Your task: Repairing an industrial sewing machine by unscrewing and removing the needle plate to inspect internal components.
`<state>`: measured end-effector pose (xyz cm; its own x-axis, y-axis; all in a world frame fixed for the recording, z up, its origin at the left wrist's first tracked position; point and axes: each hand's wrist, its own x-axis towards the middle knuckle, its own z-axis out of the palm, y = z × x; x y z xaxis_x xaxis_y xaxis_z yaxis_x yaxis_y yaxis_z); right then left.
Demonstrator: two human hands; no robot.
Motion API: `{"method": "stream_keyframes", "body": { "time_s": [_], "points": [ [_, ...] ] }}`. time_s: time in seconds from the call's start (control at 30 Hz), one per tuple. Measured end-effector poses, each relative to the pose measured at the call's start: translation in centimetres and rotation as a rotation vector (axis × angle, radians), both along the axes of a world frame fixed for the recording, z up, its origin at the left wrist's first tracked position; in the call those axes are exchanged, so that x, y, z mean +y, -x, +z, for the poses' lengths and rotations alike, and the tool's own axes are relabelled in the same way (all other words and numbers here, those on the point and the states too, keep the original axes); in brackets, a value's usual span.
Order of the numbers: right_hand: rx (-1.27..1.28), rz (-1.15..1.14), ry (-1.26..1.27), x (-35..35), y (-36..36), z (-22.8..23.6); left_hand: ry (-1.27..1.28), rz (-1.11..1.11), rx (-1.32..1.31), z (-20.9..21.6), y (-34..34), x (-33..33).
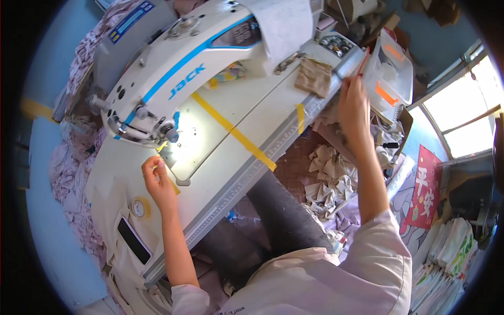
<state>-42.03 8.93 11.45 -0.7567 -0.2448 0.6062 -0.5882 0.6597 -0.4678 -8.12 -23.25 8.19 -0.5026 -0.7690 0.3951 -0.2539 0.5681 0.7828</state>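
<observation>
A white sewing machine (173, 79) with blue trim stands at the back left, its lamp lighting the plate under the needle. Close in front of the needle area is my left hand (159, 181), its thumb and fingers pinched together; whatever is between them is too small to make out. My right hand (355, 107) is raised off the table's right edge, slightly blurred. A slim red thing (364, 60) sticks up from its closed fingertips; its kind is not clear. Near that hand lies a folded brown cloth (313, 77).
Yellow tape (231, 128) crosses the white tabletop (218, 170). A tape roll (140, 208) and a phone (134, 240) lie at the near left. Small metal parts fill a tray (336, 45) beside a clear box (389, 79). Fabric scraps (328, 173) lie below the edge.
</observation>
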Motion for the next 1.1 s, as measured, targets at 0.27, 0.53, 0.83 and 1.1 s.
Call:
{"method": "stream_keyframes", "body": {
  "time_s": [0.27, 0.53, 0.83, 1.1],
  "points": [
    [0.138, 0.037, -0.127, -1.5, 17.2, 1.1, -0.247, 0.151, 0.104, -0.6, 0.7, -1.2],
    [0.388, 0.234, -0.360, -6.3, 26.1, -2.5, -0.143, 0.175, -0.054, 0.1, 2.3, -0.7],
    [0.367, -0.137, -0.251, -4.7, 16.7, -2.5, 0.113, 0.057, -0.321, 1.8, 2.6, -1.7],
    [-0.215, 0.954, -0.050, -13.8, -10.6, 0.3, 0.196, -0.034, -0.307, 0.9, 3.1, -2.6]
  ]
}}
